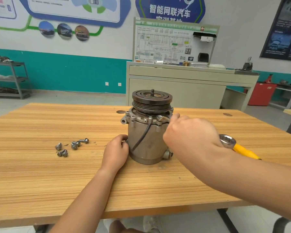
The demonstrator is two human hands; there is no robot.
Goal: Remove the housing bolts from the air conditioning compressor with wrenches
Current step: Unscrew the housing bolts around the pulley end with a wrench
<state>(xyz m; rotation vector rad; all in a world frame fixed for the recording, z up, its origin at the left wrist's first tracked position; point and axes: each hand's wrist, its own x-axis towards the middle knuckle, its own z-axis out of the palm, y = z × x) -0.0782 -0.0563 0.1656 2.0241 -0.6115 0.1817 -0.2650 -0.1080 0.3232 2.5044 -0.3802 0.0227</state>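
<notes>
the compressor (155,142) stands upright near the middle of the wooden worktop (57,182), a little toward its far edge, with its dark grooved pulley (151,100) on top and a short threaded shaft poking up from the centre. a black cable (144,134) runs down the near face of the grey body.

the left hand (116,150) holds the lower left side of the body; its fingers (123,137) are curled against the metal and the thumb side faces the camera. the right hand (190,133) comes in from the right at the height of the upper flange, closed in a fist around the shank of a wrench (163,118). the wrench's open head sits at the flange on the near right side, just under the pulley; whether it is seated on a bolt head i cannot tell.

just right of the right wrist a second tool shows, a yellow-handled wrench (227,141) with a shiny ring end, partly hidden by the forearm.

a small cluster of loose bolts (74,145) lies on the worktop well to the left of the compressor, apart from the left hand.

beyond the worktop stand a grey cabinet carrying a wiring-diagram board (175,42), a metal shelf (10,78) at the far left and a red box (261,94) at the far right.
</notes>
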